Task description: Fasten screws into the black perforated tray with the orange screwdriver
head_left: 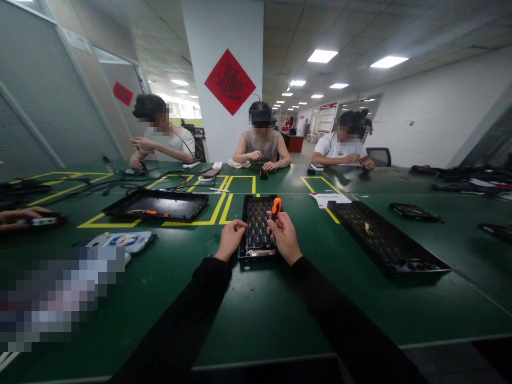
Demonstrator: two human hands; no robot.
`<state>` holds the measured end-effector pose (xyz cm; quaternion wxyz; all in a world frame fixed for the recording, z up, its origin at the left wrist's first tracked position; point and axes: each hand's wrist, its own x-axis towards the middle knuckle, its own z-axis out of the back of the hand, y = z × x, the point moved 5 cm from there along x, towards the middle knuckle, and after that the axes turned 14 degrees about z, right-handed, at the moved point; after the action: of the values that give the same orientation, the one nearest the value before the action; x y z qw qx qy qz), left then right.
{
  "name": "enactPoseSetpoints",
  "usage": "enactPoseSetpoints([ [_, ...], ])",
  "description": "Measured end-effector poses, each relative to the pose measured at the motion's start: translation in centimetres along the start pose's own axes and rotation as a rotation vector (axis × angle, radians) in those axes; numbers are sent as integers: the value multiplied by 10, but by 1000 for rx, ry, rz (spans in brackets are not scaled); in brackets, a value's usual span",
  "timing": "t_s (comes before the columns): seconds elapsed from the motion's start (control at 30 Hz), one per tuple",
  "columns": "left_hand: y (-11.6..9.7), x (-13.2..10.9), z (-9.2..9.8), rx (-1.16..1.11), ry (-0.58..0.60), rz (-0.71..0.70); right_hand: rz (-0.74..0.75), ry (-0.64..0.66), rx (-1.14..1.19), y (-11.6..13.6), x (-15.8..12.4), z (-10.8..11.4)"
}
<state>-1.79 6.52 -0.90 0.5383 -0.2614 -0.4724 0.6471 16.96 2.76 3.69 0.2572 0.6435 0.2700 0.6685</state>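
In front of me on the green table lies a black plastic tray-like casing [256, 226] with rows of small shapes inside. My right hand [286, 237] is closed around an orange and black screwdriver [276, 208], held upright over the casing's right side. The screwdriver's tip is hidden by my fingers and the casing. My left hand [232, 238] rests at the casing's left edge, thumb and fingers pinched together on the rim. Near the casing's front edge sits a light strip [262, 253].
A long black casing [394, 242] lies on the right, a wide black tray [156, 205] with orange-handled tools at left. A cased phone [122, 241] is nearer on the left. Cables [132, 181] run behind. Three people sit opposite; another person's hand [24, 217] enters from the left.
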Motion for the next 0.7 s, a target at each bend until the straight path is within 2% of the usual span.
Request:
enactPoseSetpoints([
  [0.1, -1, 0, 0, 14, 3, -4, 44, -5, -52, -1, 1, 1],
  [0.37, 0, 0, 0, -10, 5, 7, -32, -44, 138, -5, 1, -1],
  [0.7, 1, -1, 0, -11, 7, -1, -61, -18, 144, -7, 0, -2],
])
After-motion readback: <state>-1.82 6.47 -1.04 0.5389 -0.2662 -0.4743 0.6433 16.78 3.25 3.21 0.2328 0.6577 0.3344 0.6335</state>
